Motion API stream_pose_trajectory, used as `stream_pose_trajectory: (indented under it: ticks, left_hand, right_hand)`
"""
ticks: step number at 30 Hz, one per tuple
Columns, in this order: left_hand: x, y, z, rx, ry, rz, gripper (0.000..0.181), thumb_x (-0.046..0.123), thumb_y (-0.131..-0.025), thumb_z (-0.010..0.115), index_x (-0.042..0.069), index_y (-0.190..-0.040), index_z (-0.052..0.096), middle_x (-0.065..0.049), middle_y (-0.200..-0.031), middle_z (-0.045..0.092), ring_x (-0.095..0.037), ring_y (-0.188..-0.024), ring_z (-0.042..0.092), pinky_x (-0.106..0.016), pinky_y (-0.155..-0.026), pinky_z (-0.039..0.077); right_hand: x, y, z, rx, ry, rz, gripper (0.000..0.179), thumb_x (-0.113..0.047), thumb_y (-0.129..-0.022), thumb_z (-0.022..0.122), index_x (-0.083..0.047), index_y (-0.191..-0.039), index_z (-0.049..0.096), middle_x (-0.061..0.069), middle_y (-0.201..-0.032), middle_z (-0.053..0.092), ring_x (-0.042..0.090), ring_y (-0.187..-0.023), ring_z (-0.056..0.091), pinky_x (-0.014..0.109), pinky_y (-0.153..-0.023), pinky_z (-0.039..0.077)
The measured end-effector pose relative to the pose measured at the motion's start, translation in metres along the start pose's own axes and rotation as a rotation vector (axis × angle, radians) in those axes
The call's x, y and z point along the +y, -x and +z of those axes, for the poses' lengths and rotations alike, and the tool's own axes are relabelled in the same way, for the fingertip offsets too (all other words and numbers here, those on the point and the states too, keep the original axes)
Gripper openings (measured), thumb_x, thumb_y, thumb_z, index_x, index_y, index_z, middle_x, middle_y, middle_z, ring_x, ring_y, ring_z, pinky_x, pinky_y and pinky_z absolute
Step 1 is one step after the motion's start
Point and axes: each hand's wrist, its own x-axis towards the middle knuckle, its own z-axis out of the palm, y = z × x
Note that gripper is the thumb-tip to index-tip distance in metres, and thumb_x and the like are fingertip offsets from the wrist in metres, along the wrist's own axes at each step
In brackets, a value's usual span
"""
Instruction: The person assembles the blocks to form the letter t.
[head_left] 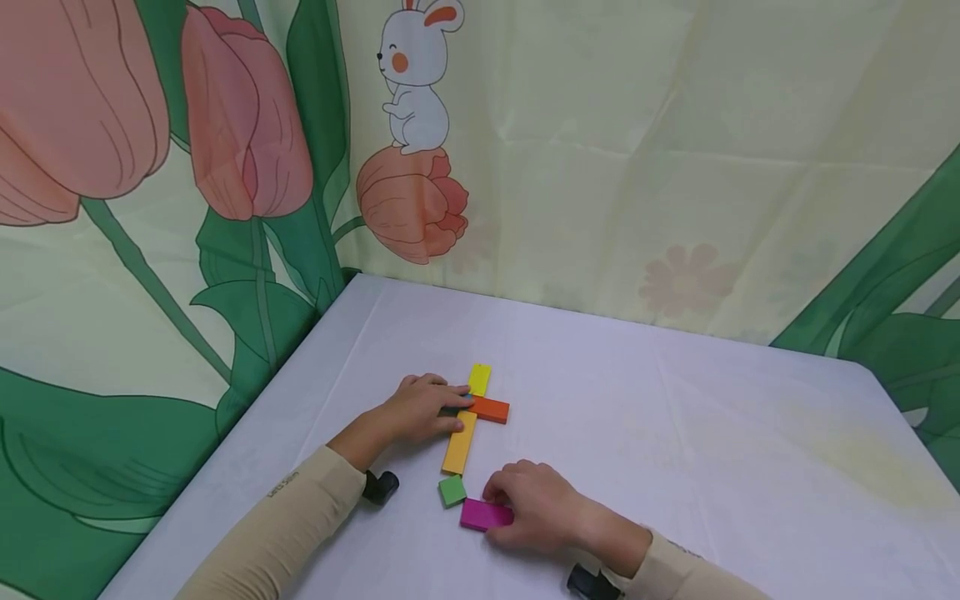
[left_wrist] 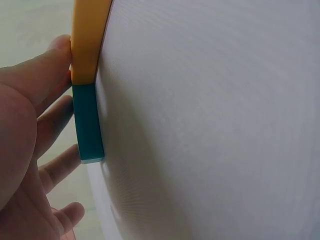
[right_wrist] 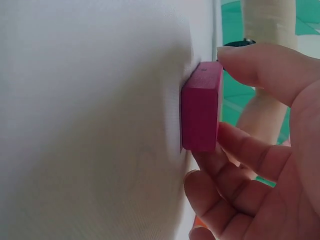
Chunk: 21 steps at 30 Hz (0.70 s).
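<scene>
My left hand (head_left: pixel 423 408) lies over the left side of a row of flat wooden blocks. In the left wrist view its thumb touches an amber block (left_wrist: pixel 90 45), and its other fingers, fairly straight, rest along a teal block (left_wrist: pixel 89 122). Beside them, in the head view, an orange block (head_left: pixel 491 409) lies crosswise and a yellow block (head_left: pixel 480 379) points away. Nearer to me, a small green block (head_left: pixel 452 492) sits at the amber block's end. My right hand (head_left: pixel 540 508) pinches a magenta block (right_wrist: pixel 201 115) between thumb and fingers, its corner close to the green block.
A white cloth covers the table (head_left: pixel 675 433). Behind it and to the left hangs a curtain (head_left: pixel 585 167) printed with tulips and a rabbit. Black wrist cameras (head_left: pixel 381 487) stick out below both forearms, close above the cloth.
</scene>
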Motion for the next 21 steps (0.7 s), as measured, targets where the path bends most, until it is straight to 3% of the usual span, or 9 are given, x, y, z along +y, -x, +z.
stream_pose_trajectory:
  ticks: [21]
  left_hand:
    - [0.000,-0.001,0.003,0.005,0.011,0.000,0.053,0.045,-0.092,0.069,0.031,-0.142,0.058,0.008,-0.150,0.049,-0.029,-0.136,0.039,-0.054,-0.109,0.031]
  right_hand:
    - [0.010,0.016,-0.005,0.038,-0.042,0.051,0.041,-0.043,-0.079,0.079,-0.019,-0.110,0.068,-0.016,-0.094,0.059,0.005,-0.091,0.053,0.036,-0.082,0.050]
